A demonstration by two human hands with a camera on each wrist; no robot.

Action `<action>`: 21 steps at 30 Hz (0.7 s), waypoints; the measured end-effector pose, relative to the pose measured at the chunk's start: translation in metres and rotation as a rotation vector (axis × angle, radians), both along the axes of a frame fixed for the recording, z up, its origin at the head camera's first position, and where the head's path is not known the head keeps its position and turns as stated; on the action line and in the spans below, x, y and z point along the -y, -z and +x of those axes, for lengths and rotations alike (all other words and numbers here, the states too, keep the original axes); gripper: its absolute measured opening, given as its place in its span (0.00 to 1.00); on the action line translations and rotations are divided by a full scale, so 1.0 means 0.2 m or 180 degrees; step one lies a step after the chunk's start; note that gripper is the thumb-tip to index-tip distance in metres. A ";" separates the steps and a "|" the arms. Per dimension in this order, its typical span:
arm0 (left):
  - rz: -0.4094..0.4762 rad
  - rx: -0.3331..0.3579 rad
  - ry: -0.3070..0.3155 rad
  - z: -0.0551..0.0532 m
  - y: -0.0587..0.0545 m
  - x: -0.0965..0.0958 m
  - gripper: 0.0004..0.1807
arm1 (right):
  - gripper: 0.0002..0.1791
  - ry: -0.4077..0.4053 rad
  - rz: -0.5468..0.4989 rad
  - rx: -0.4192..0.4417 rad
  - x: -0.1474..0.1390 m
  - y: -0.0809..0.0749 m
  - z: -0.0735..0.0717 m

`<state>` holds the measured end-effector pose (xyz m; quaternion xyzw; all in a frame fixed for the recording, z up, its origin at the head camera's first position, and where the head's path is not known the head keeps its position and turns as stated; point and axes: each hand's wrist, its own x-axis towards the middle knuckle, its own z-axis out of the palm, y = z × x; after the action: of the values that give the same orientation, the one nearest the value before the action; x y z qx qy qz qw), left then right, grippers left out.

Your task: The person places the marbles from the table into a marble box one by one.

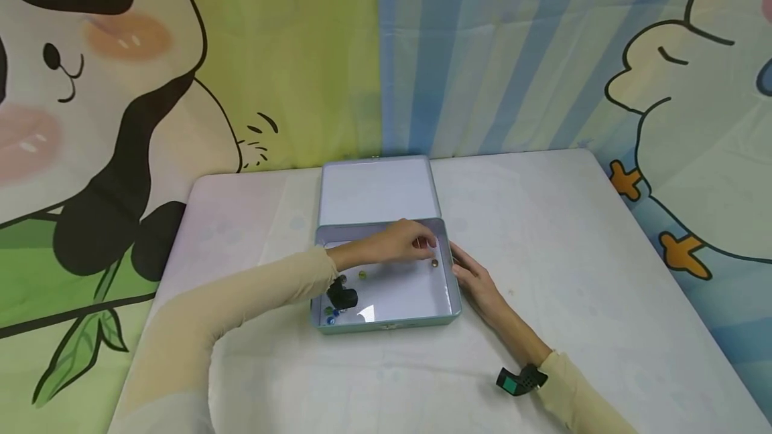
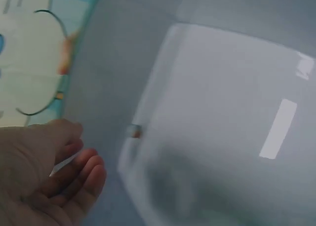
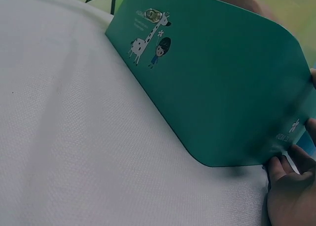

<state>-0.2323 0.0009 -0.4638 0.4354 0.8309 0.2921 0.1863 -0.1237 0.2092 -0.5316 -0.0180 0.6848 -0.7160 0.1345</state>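
Observation:
A green tin box (image 1: 386,325) with a pale inside stands on the table, its lid (image 1: 378,191) folded back. My left hand (image 1: 398,242) reaches over the box near its right wall. Its fingers (image 2: 91,176) are loosely bent, with nothing seen between them. Close by, a brownish marble (image 1: 435,263) lies against that wall; it looks blurred in the left wrist view. A yellow-green marble (image 1: 362,274) lies left of the middle. Several green and blue marbles (image 1: 330,320) gather in the near left corner. My right hand (image 1: 478,281) rests its extended fingers against the box's outer right side.
White cloth covers the table (image 1: 543,233). Behind it hangs a printed curtain (image 1: 482,52) with cartoon animals. A giraffe and a child are printed on the box's front wall (image 3: 207,77), beside a metal latch (image 3: 153,15). Black devices are strapped to both wrists.

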 end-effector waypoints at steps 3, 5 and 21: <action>0.0171 -0.0077 -0.0069 0.03 -0.10 0.13 0.11 | 0.33 0.0001 -0.0037 0.0006 0.01 0.00 0.00; 0.0351 -0.0121 -0.0196 0.06 -0.14 0.24 0.11 | 0.33 0.0004 -0.0026 0.0008 0.01 -0.01 0.00; -0.0281 -0.0747 -0.2087 0.40 0.02 0.98 0.46 | 0.33 -0.0018 0.0153 -0.0010 -0.01 0.00 0.01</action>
<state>-0.1524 -0.1947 -0.4669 0.1676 0.9541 0.2482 0.0043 -0.1226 0.2111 -0.5310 -0.0178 0.7020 -0.6988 0.1358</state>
